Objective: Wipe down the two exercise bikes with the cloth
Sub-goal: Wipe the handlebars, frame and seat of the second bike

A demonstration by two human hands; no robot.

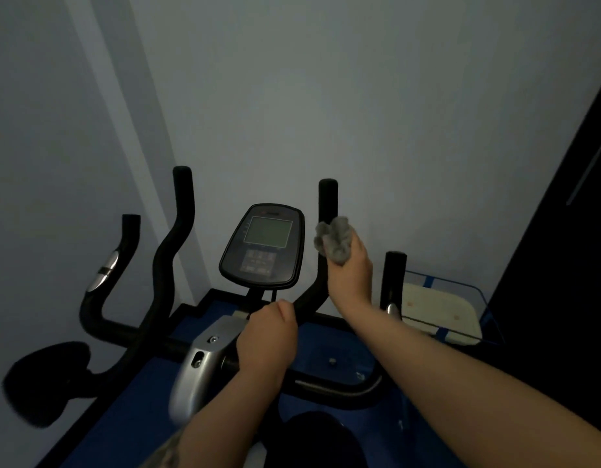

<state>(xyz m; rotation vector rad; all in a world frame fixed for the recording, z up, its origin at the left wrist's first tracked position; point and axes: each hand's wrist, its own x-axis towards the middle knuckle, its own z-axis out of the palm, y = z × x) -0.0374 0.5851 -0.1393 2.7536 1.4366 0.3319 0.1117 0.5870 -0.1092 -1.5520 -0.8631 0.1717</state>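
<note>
1. Hands apart: right hand (350,268) raised at centre right, fingers curled round a bunched grey cloth (334,239); left hand (267,336) lower and nearer, fingers wrapped over the black handlebar (312,292) just right of the silver stem cover (204,359).
2. Cloth pressed against the upright right inner grip (328,197) of the handlebar, roughly halfway up, just right of the console.
3. Console (263,246) tilted toward the viewer at the centre of the exercise bike (164,251), grey screen dark, button panel below it too dim to read.
4. Left inner grip curving up far left of the console; outer left grip (106,268) with a silver sensor plate further left; outer right grip (393,282) standing just right of the right forearm.
5. Dark rounded shape (47,383) at lower left, too dark to identify.
6. Blue wire-framed container (461,292) far right beside the dark wall panel, holding a pale cream cushion-like pad (437,312); other contents not discernible.
7. Blue floor mat (140,400) under the bike; pale wall (292,96) behind.
</note>
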